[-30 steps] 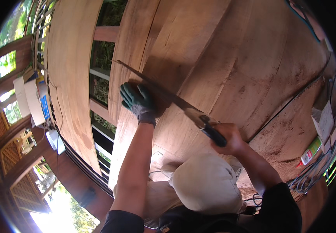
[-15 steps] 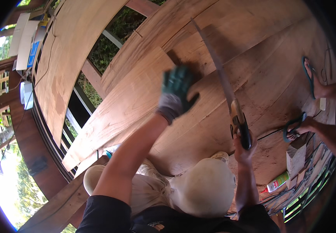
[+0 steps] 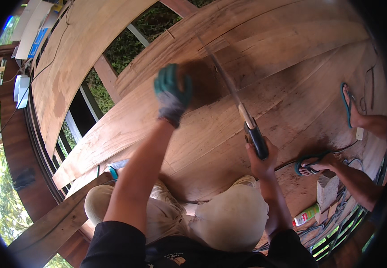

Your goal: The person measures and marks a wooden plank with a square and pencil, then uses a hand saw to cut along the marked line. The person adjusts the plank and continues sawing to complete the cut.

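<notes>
My right hand (image 3: 265,161) is bare and wrapped round the dark handle of a handsaw (image 3: 224,75). The saw's long blade points away and to the left, above the boards. My left hand (image 3: 172,94) wears a green and grey work glove. Its fingers are stretched out and the thumb stands apart, over the far end of a light wooden plank (image 3: 117,127). Whether the glove touches the plank, I cannot tell. A dark shadow falls on the boards between that hand and the blade.
Wide planks form the floor (image 3: 211,138), with sawdust toward the right. On the left, gaps between beams (image 3: 106,73) open to greenery below. Another person's sandalled foot (image 3: 314,164) is at the right, near a wood block (image 3: 327,190), a bottle (image 3: 306,215) and cables (image 3: 336,219).
My gloved left hand has moved left along the plank. My right hand has carried the saw to the left. The whole view has shifted slightly, and the other person's near foot has moved left.
</notes>
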The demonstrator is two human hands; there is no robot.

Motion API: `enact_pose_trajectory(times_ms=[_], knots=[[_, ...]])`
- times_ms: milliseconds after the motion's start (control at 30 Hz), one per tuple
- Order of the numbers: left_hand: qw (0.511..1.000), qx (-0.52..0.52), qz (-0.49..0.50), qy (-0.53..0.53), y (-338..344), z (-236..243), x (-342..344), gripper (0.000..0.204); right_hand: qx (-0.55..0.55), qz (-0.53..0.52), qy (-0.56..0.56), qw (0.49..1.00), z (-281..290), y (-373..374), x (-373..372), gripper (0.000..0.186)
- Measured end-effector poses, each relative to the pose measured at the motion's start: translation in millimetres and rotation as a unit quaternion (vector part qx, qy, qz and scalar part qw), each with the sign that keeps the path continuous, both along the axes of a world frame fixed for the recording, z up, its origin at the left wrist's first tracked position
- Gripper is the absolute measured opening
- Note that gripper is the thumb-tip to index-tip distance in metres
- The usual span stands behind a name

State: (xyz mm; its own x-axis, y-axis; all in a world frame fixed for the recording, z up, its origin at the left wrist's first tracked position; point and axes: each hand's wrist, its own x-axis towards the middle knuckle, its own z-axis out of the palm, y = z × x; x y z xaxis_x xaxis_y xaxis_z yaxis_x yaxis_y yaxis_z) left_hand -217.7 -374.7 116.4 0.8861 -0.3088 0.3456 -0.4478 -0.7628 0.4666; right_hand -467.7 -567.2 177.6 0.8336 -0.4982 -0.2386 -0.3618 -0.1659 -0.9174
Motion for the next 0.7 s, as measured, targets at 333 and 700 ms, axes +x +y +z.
enact_pose_trajectory(times_ms=[333,700], knots=[[0.978,0.173,0.113,0.008,68.6,-39.1,39.8,0.033,-0.041,0.062,-0.024,0.997,-11.9,6.9,-13.9,0.015],[0.981,0.155,0.113,0.038,65.8,-33.1,41.1,0.034,-0.049,0.065,-0.056,0.995,-26.2,5.7,-21.9,0.011]])
